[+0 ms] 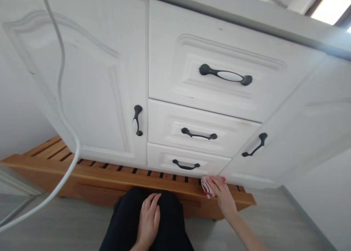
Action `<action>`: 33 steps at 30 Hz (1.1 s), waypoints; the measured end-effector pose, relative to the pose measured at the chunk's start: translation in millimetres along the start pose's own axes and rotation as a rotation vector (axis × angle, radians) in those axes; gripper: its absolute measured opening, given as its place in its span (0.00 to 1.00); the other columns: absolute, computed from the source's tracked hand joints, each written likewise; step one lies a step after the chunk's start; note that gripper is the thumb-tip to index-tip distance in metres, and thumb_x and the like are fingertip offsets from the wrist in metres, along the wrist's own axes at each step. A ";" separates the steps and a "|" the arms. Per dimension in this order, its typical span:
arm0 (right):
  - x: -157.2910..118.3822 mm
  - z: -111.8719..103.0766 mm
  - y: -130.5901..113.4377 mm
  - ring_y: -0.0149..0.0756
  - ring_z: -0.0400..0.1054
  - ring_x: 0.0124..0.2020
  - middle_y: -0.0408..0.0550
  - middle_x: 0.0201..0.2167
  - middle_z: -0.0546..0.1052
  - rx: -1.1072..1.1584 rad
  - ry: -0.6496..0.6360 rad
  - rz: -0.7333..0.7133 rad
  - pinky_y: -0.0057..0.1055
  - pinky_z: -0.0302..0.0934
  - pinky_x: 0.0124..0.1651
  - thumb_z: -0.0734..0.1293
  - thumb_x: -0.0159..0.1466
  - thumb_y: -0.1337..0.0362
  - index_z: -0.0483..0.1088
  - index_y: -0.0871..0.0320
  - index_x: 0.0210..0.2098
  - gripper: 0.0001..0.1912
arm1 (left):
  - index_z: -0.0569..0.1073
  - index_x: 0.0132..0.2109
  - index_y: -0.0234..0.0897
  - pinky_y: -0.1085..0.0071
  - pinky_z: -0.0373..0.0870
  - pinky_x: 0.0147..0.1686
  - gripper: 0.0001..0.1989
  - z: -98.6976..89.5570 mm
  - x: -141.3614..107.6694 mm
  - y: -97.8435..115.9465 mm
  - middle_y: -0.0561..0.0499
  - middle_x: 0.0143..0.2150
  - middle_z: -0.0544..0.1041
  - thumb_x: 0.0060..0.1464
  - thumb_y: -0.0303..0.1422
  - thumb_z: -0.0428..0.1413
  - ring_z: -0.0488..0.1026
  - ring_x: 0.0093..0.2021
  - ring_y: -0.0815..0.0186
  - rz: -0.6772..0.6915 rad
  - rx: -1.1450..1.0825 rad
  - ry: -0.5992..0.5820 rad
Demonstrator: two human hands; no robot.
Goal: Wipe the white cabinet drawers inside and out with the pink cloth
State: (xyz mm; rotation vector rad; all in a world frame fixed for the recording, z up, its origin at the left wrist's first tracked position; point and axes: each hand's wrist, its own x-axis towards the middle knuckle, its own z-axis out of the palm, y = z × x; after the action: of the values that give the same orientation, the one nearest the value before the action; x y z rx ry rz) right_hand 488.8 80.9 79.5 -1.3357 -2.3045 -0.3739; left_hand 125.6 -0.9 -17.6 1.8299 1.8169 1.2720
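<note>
Toward lower right of the frame, the right hand (222, 195) is closed over a red-and-white cloth (207, 187) on the slatted wooden bench (109, 178); at lower centre, the left hand (148, 218) lies uncurled on dark trousers (170, 220). Centrally, white drawers (164, 73) bear black-and-white handles (225, 75).

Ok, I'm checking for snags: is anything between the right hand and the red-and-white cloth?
Nothing visible: the right hand lies directly on the cloth, over the wooden stand. The white cord hangs far to the left.

Right fingers (218, 185) on cloth (207, 187) atop wooden bench (109, 180)
</note>
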 end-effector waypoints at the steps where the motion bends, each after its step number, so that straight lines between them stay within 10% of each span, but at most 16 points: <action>1: 4.9 -1.3 -13.5 0.38 0.70 0.56 0.47 0.58 0.74 0.074 0.024 0.017 0.39 0.67 0.58 0.55 0.68 0.71 0.60 0.46 0.67 0.30 | 0.69 0.60 0.45 0.51 0.71 0.58 0.20 -0.5 0.0 1.3 0.45 0.57 0.70 0.64 0.33 0.45 0.68 0.58 0.57 -0.002 0.002 -0.002; 8: 145.1 -58.4 -144.4 0.42 0.67 0.59 0.45 0.59 0.73 0.235 0.434 -0.138 0.43 0.66 0.61 0.61 0.70 0.65 0.57 0.42 0.68 0.29 | 0.68 0.60 0.45 0.52 0.69 0.60 0.20 -3.9 1.4 6.5 0.45 0.58 0.69 0.64 0.32 0.44 0.66 0.59 0.59 -0.020 -0.015 -0.040; 14: 247.4 -5.9 -200.7 0.33 0.61 0.64 0.34 0.65 0.68 -0.045 0.589 -0.377 0.31 0.56 0.65 0.63 0.70 0.63 0.66 0.44 0.62 0.21 | 0.68 0.61 0.44 0.52 0.69 0.58 0.21 -6.2 0.5 0.9 0.45 0.57 0.69 0.64 0.32 0.45 0.67 0.58 0.58 -0.018 -0.001 -0.033; 21: 230.2 61.2 -209.6 0.31 0.52 0.70 0.44 0.70 0.60 -0.028 0.193 -0.677 0.30 0.61 0.62 0.55 0.72 0.70 0.58 0.55 0.66 0.24 | 0.68 0.61 0.44 0.52 0.71 0.57 0.20 -9.5 3.6 0.3 0.45 0.56 0.70 0.63 0.32 0.46 0.68 0.57 0.58 0.000 0.001 -0.025; 27: 215.4 69.0 -192.9 0.34 0.53 0.70 0.55 0.68 0.63 0.317 -0.222 -0.726 0.37 0.56 0.68 0.50 0.73 0.74 0.57 0.66 0.66 0.23 | 0.68 0.60 0.44 0.52 0.71 0.55 0.20 -10.0 4.9 1.9 0.45 0.56 0.70 0.64 0.32 0.45 0.68 0.56 0.58 0.023 0.005 -0.012; 33: 206.5 66.6 -168.7 0.43 0.69 0.55 0.54 0.58 0.71 0.445 -0.327 -0.655 0.47 0.68 0.56 0.65 0.69 0.60 0.67 0.59 0.57 0.19 | 0.68 0.60 0.44 0.51 0.70 0.56 0.20 -10.5 3.6 1.2 0.45 0.55 0.70 0.64 0.32 0.45 0.68 0.56 0.58 -0.003 -0.001 -0.021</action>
State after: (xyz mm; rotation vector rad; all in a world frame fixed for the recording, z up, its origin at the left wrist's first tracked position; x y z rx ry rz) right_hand 237.1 181.3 124.8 -0.4298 -2.8371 0.1815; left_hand 118.2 -1.9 -9.2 1.8332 1.8071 1.2470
